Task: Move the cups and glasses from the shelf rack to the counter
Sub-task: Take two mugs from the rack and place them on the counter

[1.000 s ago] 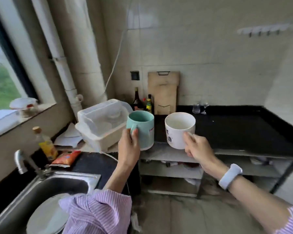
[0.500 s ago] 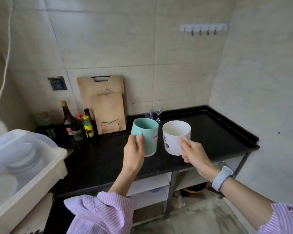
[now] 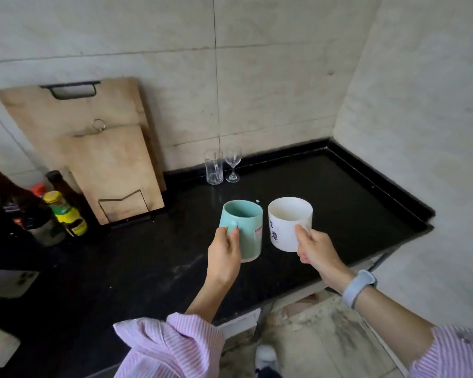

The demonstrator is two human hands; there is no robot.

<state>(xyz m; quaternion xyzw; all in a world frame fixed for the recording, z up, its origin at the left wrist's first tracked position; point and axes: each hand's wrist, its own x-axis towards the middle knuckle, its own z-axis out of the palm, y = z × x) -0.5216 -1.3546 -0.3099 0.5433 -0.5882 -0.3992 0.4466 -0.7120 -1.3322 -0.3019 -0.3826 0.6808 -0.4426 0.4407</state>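
My left hand grips the handle of a teal mug, held upright just above the black counter. Beside it on the right, my right hand holds a white mug with blue print by its handle, also upright over the counter. The two mugs are close together but apart. At the back by the wall stand a clear tumbler and a small wine glass, side by side on the counter.
Two wooden cutting boards lean on the wall at the back left. Sauce bottles crowd the left side. The counter has a raised rim along the right wall. Tiled floor lies below the front edge.
The view has swung right from the sink and dish box to the black counter. Both mugs have travelled with my hands and now hang lower over the counter.
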